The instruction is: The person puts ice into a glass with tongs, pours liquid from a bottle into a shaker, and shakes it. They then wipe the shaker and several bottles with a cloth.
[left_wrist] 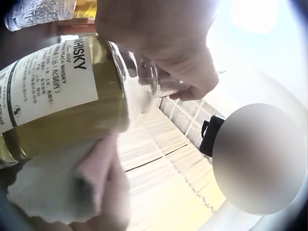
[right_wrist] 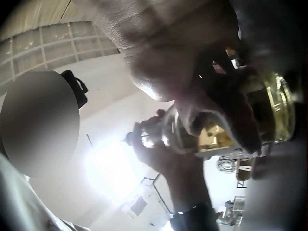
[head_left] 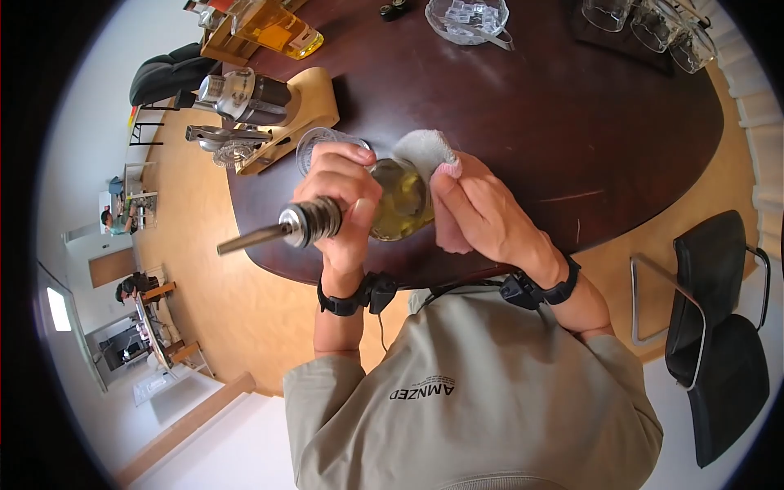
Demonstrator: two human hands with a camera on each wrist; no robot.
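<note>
My left hand (head_left: 339, 192) grips a whisky bottle (head_left: 400, 204) by its neck, tilted with a metal pour spout (head_left: 255, 238) pointing to the lower left. Pale yellow liquid fills much of the clear glass, and a white printed label (left_wrist: 57, 79) shows in the left wrist view. Folded in my right hand (head_left: 488, 214) is a grey and pink cloth (head_left: 426, 149), pressed against the bottle's side near its base. In the right wrist view the thumb and fingers of that hand wrap around the glass; most of the cloth is hidden there.
Behind my left hand lies a clear glass (head_left: 314, 147). A wooden stand (head_left: 314, 102) carries a shaker (head_left: 245, 95) and bar tools to the left. An ice bowl (head_left: 465, 37) and several glasses (head_left: 653, 24) stand at the table's far side. A black chair (head_left: 710, 286) is at right.
</note>
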